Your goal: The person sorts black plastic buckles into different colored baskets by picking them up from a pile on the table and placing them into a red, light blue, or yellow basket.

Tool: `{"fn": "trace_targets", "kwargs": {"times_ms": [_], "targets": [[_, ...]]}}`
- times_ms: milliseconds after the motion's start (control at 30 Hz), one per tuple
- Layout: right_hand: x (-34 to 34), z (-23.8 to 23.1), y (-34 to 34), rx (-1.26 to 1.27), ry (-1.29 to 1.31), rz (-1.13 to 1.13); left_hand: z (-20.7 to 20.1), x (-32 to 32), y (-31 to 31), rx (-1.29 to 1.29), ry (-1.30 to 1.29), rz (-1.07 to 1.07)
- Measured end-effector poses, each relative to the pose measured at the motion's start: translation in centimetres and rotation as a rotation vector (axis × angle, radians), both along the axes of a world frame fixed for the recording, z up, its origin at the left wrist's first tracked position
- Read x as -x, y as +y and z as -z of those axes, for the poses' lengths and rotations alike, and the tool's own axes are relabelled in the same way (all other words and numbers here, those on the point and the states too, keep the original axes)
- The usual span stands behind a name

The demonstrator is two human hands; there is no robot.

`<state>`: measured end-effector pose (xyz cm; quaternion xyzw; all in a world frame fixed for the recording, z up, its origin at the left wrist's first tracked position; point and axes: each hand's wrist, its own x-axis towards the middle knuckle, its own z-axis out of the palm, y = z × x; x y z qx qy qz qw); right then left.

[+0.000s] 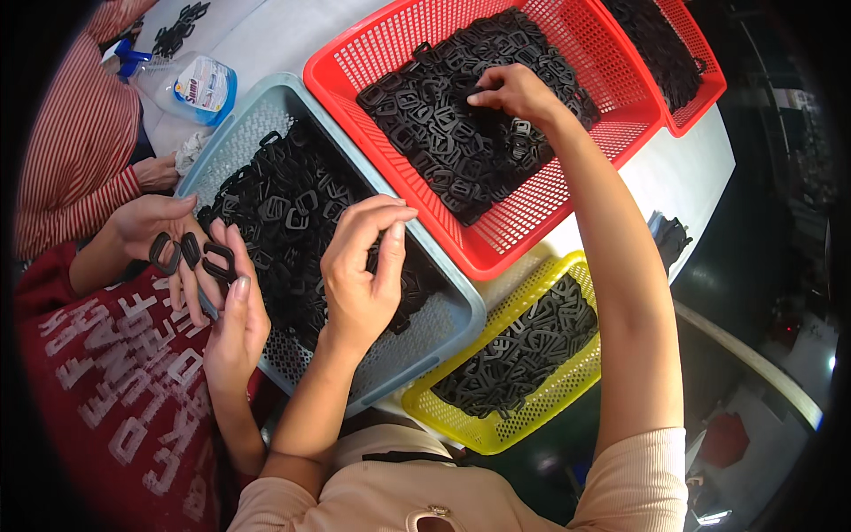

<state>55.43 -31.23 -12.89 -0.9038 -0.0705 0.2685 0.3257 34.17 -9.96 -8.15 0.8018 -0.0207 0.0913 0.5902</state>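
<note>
My right hand [519,96] reaches into the red perforated basket [612,133]. Its thumb and fingers pinch at a black plastic buckle [468,94] among the heap, partly hidden by the fingertips. Several similar buckles fill that basket, some with a slotted loop shape. Over the right edge of the blue-grey basket [470,310], my left hand [362,270] hangs in the air. Its fingers are loosely curved, the thumb stands apart, and nothing shows between them. Black buckles [279,204] are heaped in the blue-grey basket below.
At left, a co-worker in a dark red top holds several black buckles [218,261] across both hands. Another person in red stripes sits beyond. A spray bottle [199,87] lies on the white table. A yellow basket [496,434] of black pieces and another red basket [709,93] stand nearby.
</note>
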Motion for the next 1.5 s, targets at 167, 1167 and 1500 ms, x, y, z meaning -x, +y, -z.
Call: {"fn": "trace_targets", "kwargs": {"times_ms": [167,1167,1500], "targets": [[3.3,-4.5,-0.2,-0.376,0.300,0.275,0.1,-1.2,-0.9,0.555,0.320,-0.035],[18.0,-11.3,8.0,-0.815,0.369,0.382,-3.4,0.4,1.7,0.511,0.184,-0.235],[19.1,-11.2,10.4,-0.854,0.248,0.539,-4.4,1.2,1.5,0.557,0.181,-0.234]]}}
